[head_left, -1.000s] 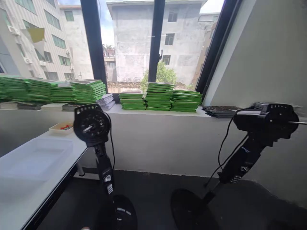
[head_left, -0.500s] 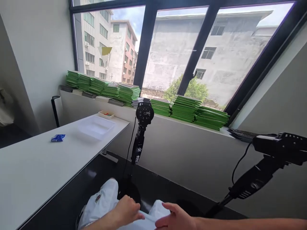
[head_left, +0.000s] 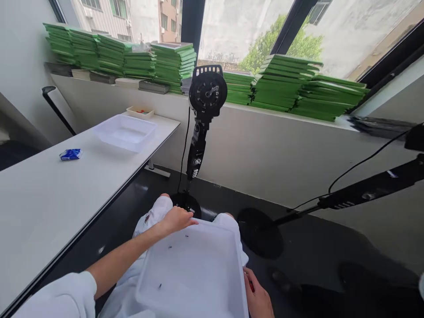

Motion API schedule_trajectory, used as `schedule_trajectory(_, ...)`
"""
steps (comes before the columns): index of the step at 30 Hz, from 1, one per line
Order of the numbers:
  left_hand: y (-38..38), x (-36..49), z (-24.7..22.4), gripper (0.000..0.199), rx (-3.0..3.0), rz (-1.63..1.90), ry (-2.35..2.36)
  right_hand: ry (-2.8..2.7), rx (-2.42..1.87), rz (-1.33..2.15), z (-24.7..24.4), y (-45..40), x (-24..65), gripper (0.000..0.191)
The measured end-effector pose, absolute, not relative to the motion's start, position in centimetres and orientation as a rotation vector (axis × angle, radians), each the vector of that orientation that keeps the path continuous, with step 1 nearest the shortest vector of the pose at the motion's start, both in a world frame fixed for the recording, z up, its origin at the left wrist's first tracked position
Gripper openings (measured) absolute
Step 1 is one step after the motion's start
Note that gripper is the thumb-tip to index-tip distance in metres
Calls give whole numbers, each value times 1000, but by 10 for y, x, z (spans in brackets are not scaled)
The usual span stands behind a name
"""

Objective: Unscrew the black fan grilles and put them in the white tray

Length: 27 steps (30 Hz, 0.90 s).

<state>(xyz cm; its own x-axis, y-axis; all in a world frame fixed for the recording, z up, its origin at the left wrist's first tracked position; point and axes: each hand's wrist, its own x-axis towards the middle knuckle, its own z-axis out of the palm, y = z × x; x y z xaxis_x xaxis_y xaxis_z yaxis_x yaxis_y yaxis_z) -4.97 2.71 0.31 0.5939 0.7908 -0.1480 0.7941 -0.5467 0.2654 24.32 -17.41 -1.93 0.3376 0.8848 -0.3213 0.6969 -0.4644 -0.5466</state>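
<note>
A white plastic tray (head_left: 195,269) rests on my lap, with a few tiny dark bits lying on its floor. My left hand (head_left: 179,218) is closed over the tray's far rim near the left corner, thumb on the inner side. Along the outside of the right wall is my right hand (head_left: 258,293), its fingers curled and partly hidden by the tray. A small red object (head_left: 251,286) shows between its thumb and fingers; its kind cannot be made out.
To my left, a white table (head_left: 43,194) carries a translucent bin (head_left: 122,148), a small box (head_left: 140,113) and a blue packet (head_left: 70,154). Black pedestal fans (head_left: 208,93) stand ahead and at right (head_left: 367,194). Stacks of green folders (head_left: 174,66) line the windowsill.
The view has tilted down, bringing the tray into sight. My right hand, earlier spread near the tray's far edge, has moved to its right side and curled around something red. The left keeps its hold.
</note>
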Motion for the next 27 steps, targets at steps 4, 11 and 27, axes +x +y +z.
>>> schedule_trajectory(4, 40, -56, 3, 49, 2482, -38, 1319, -1331, -2284, 1017, -24, -158, 254, 66)
schedule_trajectory(11, 59, -42, 1, 49, 2485, -73, 1290, -1491, -2339, 1147, -28, -143, 260, 72)
schedule_trajectory(27, 85, -81, -16, 65, 1860, 132, 1087, -1719, -2243, 1280, -28, -128, 250, 66)
